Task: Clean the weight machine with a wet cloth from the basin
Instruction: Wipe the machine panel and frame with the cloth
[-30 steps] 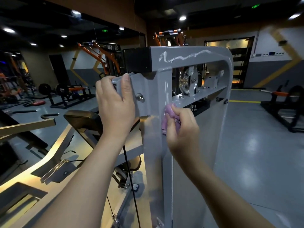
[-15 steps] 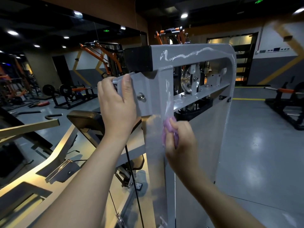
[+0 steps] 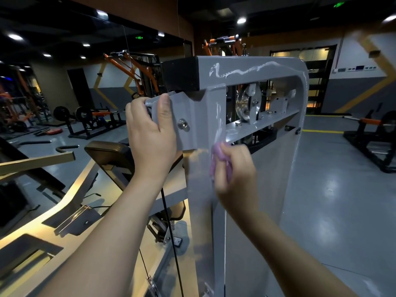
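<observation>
Head view: my right grip (image 3: 235, 174) clenched the cloth (image 3: 216, 159) on the weight machine (image 3: 199, 211); left grip (image 3: 152, 136) grasped its bracket (image 3: 186, 108). Top beam (image 3: 246, 69) showed wet streaks; lower frame judged outstanding.

Gym hall, grey weight machine (image 3: 252, 69) close in front. Left hand (image 3: 150, 136) grips the edge of a grey bracket (image 3: 188, 116) at the top of the upright post (image 3: 199, 211), thumb flat on the bracket's face. Right hand (image 3: 235, 176), slightly blurred, holds a bunched purple cloth (image 3: 216, 155) pressed to the post's right edge, just below the cross shelf. Wet streaks on top bar and post. Silver pulley (image 3: 244, 106) inside the frame. Black cable (image 3: 169, 232) runs down beneath the left forearm.
</observation>
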Demonstrator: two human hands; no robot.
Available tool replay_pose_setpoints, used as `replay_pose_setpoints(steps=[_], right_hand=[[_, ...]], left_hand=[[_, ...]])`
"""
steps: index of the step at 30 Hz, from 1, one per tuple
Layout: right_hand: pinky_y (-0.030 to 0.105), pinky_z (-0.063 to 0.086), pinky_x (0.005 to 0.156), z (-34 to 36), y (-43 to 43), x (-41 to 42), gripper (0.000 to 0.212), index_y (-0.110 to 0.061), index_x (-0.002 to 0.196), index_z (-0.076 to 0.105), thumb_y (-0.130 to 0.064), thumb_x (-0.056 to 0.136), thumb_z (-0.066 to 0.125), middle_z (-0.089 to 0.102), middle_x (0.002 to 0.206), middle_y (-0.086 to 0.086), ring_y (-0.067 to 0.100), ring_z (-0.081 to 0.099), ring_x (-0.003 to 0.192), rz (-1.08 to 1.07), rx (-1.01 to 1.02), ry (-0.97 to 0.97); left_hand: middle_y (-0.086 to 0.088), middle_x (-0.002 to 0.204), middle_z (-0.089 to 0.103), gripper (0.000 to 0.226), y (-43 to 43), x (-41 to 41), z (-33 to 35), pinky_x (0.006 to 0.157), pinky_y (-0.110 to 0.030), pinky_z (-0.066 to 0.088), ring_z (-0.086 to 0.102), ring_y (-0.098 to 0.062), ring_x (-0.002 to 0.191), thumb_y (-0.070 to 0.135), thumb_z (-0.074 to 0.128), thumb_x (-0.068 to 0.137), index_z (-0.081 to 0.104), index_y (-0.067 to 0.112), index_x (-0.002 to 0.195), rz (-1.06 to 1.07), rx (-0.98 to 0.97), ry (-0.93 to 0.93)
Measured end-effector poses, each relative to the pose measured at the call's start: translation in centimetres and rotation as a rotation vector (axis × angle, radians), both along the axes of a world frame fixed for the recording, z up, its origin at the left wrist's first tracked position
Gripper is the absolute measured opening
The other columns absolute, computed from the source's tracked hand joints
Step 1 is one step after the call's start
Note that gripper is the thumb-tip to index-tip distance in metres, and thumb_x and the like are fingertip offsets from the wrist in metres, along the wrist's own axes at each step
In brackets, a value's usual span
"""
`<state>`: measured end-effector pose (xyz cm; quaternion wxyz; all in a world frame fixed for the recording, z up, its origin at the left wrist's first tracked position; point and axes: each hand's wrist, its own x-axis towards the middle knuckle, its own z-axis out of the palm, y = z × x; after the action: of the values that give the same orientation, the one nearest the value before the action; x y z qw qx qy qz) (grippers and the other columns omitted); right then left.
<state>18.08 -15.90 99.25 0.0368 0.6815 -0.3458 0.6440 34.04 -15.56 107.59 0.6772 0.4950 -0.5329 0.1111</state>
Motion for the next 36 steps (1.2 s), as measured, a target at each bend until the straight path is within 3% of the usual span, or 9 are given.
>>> replay_pose_setpoints(steps=[2, 5, 10, 16, 21, 27, 30, 33, 36], right_hand=[[0.013, 0.039, 0.074, 2.6, -0.8, 0.0, 0.017, 0.0, 0.087, 0.063, 0.014, 0.093, 0.056, 0.054, 0.082, 0.006, 0.01, 0.047, 0.076, -0.006, -0.044, -0.067], [0.015, 0.04, 0.076, 3.5, -1.2, 0.1, 0.012, 0.004, 0.094, 0.065, 0.012, 0.094, 0.056, 0.055, 0.086, 0.008, 0.013, 0.05, 0.078, 0.009, -0.068, -0.102], [0.024, 0.045, 0.071, -0.9, 0.8, 0.1, 0.025, -0.009, 0.08, 0.057, 0.012, 0.093, 0.054, 0.052, 0.078, 0.0, 0.015, 0.05, 0.076, 0.018, 0.037, 0.008], [0.02, 0.047, 0.079, 5.3, -1.5, 0.5, 0.011, 0.002, 0.095, 0.065, 0.008, 0.098, 0.055, 0.057, 0.09, 0.01, 0.015, 0.055, 0.083, 0.025, -0.085, -0.144], [0.018, 0.045, 0.081, 0.2, 0.4, 0.2, 0.022, -0.006, 0.083, 0.06, 0.013, 0.093, 0.055, 0.055, 0.079, 0.004, 0.013, 0.05, 0.078, 0.01, -0.004, -0.024], [0.011, 0.038, 0.076, 6.2, -1.5, 0.1, 0.012, 0.003, 0.094, 0.063, 0.012, 0.095, 0.054, 0.054, 0.089, 0.008, 0.009, 0.048, 0.079, 0.001, -0.141, -0.073], [0.012, 0.037, 0.078, 4.4, -1.0, 0.4, 0.015, 0.002, 0.091, 0.062, 0.012, 0.096, 0.052, 0.055, 0.084, 0.008, 0.012, 0.047, 0.077, 0.028, -0.132, -0.053], [0.014, 0.037, 0.079, 1.7, 0.0, 0.3, 0.021, -0.002, 0.083, 0.06, 0.014, 0.093, 0.051, 0.052, 0.078, 0.003, 0.014, 0.045, 0.075, 0.021, -0.107, 0.003], [0.015, 0.038, 0.077, 4.3, -1.1, -0.1, 0.017, 0.001, 0.088, 0.062, 0.01, 0.096, 0.05, 0.054, 0.083, 0.006, 0.011, 0.047, 0.078, 0.018, -0.126, 0.003]], left_hand=[[0.002, 0.11, 0.047, 0.041, 0.0, 0.0, 0.0, 0.074, -0.007, 0.037, 0.048, -0.007, 0.094, 0.051, 0.044, 0.106, 0.051, 0.011, 0.114, -0.006, 0.007, -0.002], [0.003, 0.108, 0.047, 0.034, 0.1, 0.0, 0.0, 0.076, -0.014, 0.04, 0.049, -0.008, 0.093, 0.051, 0.044, 0.106, 0.048, 0.017, 0.109, -0.015, 0.013, -0.006], [0.004, 0.108, 0.046, 0.03, 0.2, 0.0, 0.0, 0.073, -0.007, 0.037, 0.048, 0.004, 0.09, 0.049, 0.045, 0.107, 0.046, 0.019, 0.108, -0.011, 0.004, -0.009], [0.001, 0.111, 0.048, 0.03, 0.2, -0.1, 0.0, 0.075, -0.025, 0.046, 0.051, -0.006, 0.092, 0.052, 0.044, 0.106, 0.045, 0.022, 0.109, -0.016, 0.009, 0.003], [0.0, 0.111, 0.048, 0.031, 0.2, 0.0, -0.1, 0.072, -0.014, 0.041, 0.049, 0.004, 0.089, 0.051, 0.045, 0.107, 0.046, 0.02, 0.11, -0.02, 0.011, -0.008], [-0.002, 0.112, 0.048, 0.04, 0.2, 0.0, 0.0, 0.072, -0.011, 0.039, 0.048, 0.007, 0.09, 0.051, 0.044, 0.106, 0.05, 0.012, 0.114, -0.028, 0.019, -0.002], [-0.001, 0.111, 0.047, 0.036, 0.3, 0.0, 0.0, 0.071, -0.003, 0.036, 0.047, 0.013, 0.089, 0.048, 0.046, 0.107, 0.049, 0.013, 0.113, -0.024, 0.02, -0.011], [0.001, 0.109, 0.046, 0.029, 0.3, 0.0, 0.0, 0.071, -0.003, 0.037, 0.047, 0.015, 0.089, 0.047, 0.046, 0.107, 0.046, 0.018, 0.11, -0.031, 0.016, -0.005], [0.0, 0.109, 0.047, 0.033, 0.3, -0.1, 0.0, 0.071, -0.004, 0.038, 0.047, 0.014, 0.088, 0.047, 0.046, 0.107, 0.048, 0.014, 0.111, -0.031, 0.005, -0.003]])
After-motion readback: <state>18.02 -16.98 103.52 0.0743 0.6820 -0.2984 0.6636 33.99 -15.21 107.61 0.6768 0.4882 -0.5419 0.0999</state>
